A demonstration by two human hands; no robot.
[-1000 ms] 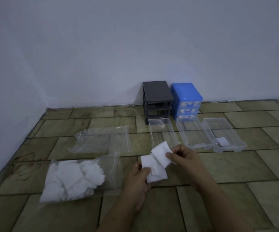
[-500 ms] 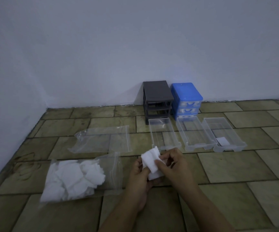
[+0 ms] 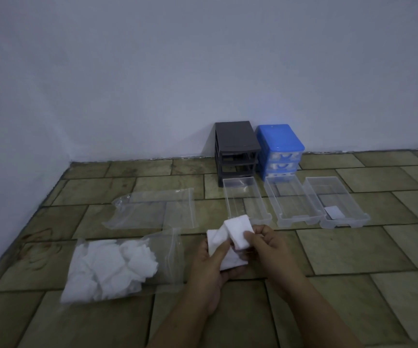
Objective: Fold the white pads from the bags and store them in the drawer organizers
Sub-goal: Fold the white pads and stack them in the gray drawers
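A white pad [image 3: 236,232] is held low over the floor between both hands, half folded. My left hand [image 3: 214,264] grips its lower part with the thumb on top. My right hand [image 3: 265,244] pinches the upper flap. To the left lies a clear bag [image 3: 117,267] full of white pads. Three clear drawers lie pulled out ahead: the left one [image 3: 244,202] and the middle one [image 3: 289,204] look bare, and the right one [image 3: 338,204] holds one folded pad [image 3: 333,212]. Behind them stand a grey organizer frame [image 3: 236,150] and a blue organizer [image 3: 279,149].
An empty clear bag [image 3: 152,209] lies flat on the tiled floor beyond the full one. A white wall runs along the back and the left side, close behind the organizers.
My right hand brought the upper flap down onto the pad, then lifted it slightly up and right again. My left hand kept its grip in place.
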